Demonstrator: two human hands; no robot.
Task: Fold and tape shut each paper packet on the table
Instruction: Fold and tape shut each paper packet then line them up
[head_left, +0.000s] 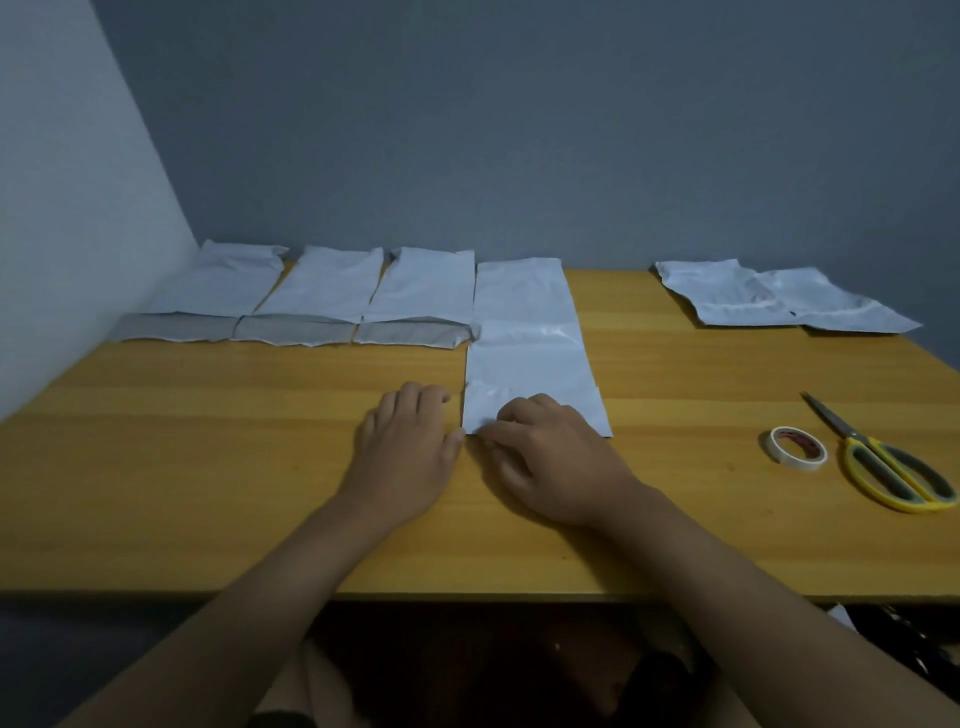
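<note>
The thin, limp, glossy packet (530, 353) probably slides easily; the right hand (556, 457) pinches its near-left corner, the left hand (410, 447) rests flat just left of it.

Six paper packets (530, 343); one tape roll (796, 447); one scissors (883, 457); two hands (408, 447)
</note>
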